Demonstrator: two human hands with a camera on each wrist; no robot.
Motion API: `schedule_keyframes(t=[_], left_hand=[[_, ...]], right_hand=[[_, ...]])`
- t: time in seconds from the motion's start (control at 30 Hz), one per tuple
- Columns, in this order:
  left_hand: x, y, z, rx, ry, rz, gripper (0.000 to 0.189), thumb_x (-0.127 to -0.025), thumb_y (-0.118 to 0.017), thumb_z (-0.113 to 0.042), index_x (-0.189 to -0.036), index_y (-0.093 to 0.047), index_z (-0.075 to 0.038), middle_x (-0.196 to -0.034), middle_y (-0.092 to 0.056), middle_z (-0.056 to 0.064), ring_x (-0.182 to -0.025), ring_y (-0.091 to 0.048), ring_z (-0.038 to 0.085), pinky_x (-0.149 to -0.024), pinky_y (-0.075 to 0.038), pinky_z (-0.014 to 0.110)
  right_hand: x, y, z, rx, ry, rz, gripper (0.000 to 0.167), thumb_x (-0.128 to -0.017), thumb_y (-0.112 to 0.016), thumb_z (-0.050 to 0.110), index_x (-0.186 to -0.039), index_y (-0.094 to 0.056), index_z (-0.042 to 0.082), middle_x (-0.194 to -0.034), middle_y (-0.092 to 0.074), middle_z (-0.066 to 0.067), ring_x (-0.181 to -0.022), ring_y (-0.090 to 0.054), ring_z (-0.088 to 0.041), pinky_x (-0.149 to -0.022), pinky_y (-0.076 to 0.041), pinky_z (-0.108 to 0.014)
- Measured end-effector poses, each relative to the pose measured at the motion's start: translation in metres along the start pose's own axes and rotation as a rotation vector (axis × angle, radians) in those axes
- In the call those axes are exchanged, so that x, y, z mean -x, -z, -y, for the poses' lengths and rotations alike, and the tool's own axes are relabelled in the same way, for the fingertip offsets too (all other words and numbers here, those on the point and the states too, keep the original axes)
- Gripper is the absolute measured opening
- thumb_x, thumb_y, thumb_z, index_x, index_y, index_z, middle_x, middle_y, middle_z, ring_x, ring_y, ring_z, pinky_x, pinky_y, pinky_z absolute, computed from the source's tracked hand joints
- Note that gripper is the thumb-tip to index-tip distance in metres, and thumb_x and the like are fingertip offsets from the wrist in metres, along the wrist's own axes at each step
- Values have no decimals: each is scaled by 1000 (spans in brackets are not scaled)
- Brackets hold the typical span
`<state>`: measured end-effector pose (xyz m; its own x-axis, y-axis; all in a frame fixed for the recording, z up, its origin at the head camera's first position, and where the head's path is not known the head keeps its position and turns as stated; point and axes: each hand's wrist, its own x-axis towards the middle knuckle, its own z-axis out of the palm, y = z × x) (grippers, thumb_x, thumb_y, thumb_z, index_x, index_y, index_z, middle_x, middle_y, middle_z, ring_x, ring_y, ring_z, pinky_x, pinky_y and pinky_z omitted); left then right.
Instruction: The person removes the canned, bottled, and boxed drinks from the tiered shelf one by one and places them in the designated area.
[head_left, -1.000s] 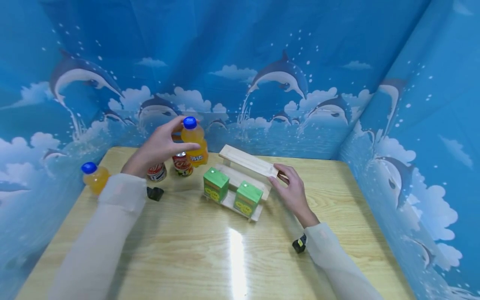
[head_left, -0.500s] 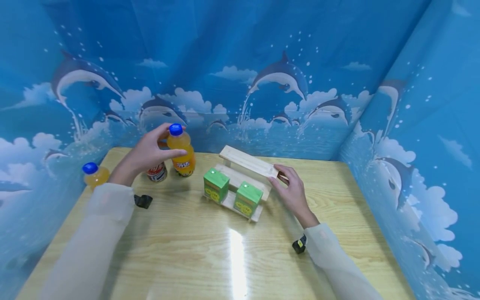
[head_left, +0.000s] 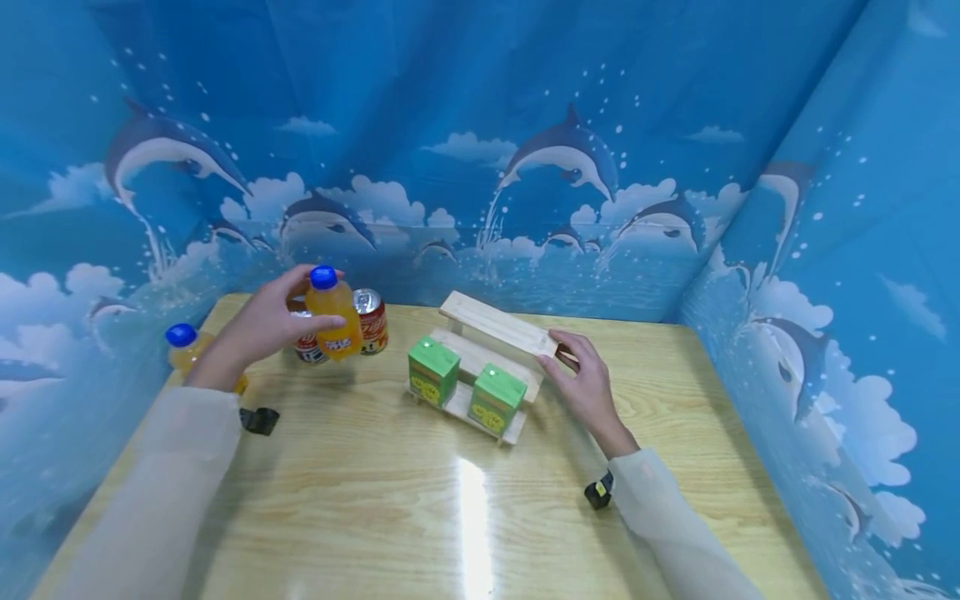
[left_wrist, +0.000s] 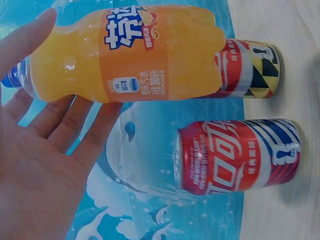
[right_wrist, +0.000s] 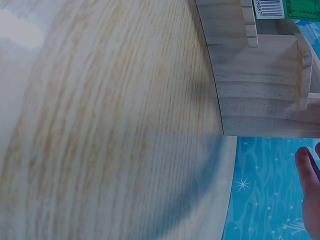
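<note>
Far left: a second orange bottle, partly behind the left wrist, so I can't tell if it touches the sleeve; a low sweep of that forearm could knock it. Next, left hand: thumb and fingers clamped on the upper part of the held bottle, blue cap up, base looks clear of the table. Grip sits high, so my worry is the base swinging if the fingers slacken or the wrist rolls; smooth plastic won't help. Behind it are two cans, left can and right can, the latter partly hidden by the bottle in the left wrist view. Both upright; the bottle's base could clip either if it drops too early or drifts back. Middle: left green box and right green box on the bottom tier of the wooden rack, well apart from the bottle. Right: right hand pinches the right end of the top plank, thumb on the near side. An uneven pull there could skew or tip the rack and slide the boxes. Fingertip contact is partly hidden, so can't judge how firm.
</note>
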<state>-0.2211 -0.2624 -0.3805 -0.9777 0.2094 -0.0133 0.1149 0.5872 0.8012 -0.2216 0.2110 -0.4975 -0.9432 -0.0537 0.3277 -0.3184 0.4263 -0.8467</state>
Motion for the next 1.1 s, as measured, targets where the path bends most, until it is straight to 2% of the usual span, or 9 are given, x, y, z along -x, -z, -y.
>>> schedule_keyframes(t=[0.3, 0.47, 0.6, 0.77, 0.93, 1.1], left_hand=[[9, 2, 15, -25, 47, 3, 80, -101, -76, -52, -166, -41, -23, -160, -53, 18, -134, -59, 44, -107, -57, 66], [15, 5, 20, -35, 91, 16, 84, -99, -76, -59, -166, -41, -22, -163, -51, 16, -141, -53, 45, -113, -49, 72], [18, 7, 25, -55, 116, 31, 91, -98, -76, -61, -169, -36, -20, -167, -47, 20, -150, -44, 52, -117, -41, 78], [23, 11, 33, -110, 144, 49, 100, -99, -74, -62, -173, -26, -15, -167, -44, 28, -150, -40, 57, -116, -40, 80], [27, 13, 39, -144, 168, 56, 101, -100, -73, -61, -173, -24, -12, -166, -42, 31, -150, -40, 59, -117, -39, 80], [30, 15, 47, -178, 185, 59, 105, -98, -74, -63, -174, -22, -14, -168, -38, 32, -152, -35, 61, -117, -36, 82]], right_hand=[[1, 2, 3, -3, -18, 0, 51, -100, -81, 16, -147, -65, 4, -146, -62, -16, -133, -66, -36, -115, -56, -38], [1, 1, 5, -3, -42, 5, 52, -101, -79, 10, -149, -62, 0, -149, -60, -21, -136, -63, -42, -118, -53, -44], [3, 1, 20, -13, -62, 15, 51, -102, -77, 7, -149, -61, -5, -148, -58, -26, -137, -61, -46, -119, -51, -48], [6, 3, 40, -22, -53, 26, 50, -103, -76, 6, -148, -60, -8, -147, -58, -28, -136, -61, -48, -119, -51, -52], [3, 2, 23, -25, -52, 19, 50, -102, -77, 5, -148, -60, -7, -147, -58, -28, -136, -61, -48, -119, -51, -52], [-1, 0, 5, -16, -38, 7, 51, -102, -78, 8, -149, -61, -4, -148, -59, -23, -136, -62, -43, -118, -53, -43]])
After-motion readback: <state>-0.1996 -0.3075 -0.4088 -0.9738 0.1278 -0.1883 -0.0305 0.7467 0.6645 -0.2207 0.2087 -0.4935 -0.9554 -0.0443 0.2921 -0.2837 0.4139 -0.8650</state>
